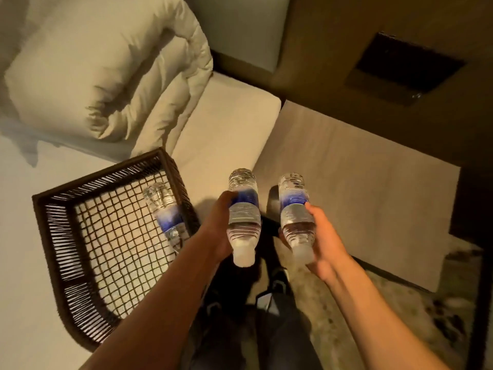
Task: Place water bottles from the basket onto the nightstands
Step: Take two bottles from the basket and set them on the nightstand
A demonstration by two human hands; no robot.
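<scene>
I have one water bottle [244,214] clasped in my left hand [216,231] and another [296,217] in my right hand [324,241], above the nightstand [360,169] near edge. Nothing placed yet; one bottle [166,212], perhaps the last, lies by the wicker basket [80,236] right wall.

Two held bottles [244,209], one [165,212] basketed [53,231]

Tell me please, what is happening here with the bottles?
A person stands beside a bed, holding one water bottle in each hand. The left hand grips one bottle and the right hand grips another, both with caps pointing toward the person. A third bottle still lies in the dark woven basket on the bed. The nightstand ahead has no bottle on it yet.
</scene>
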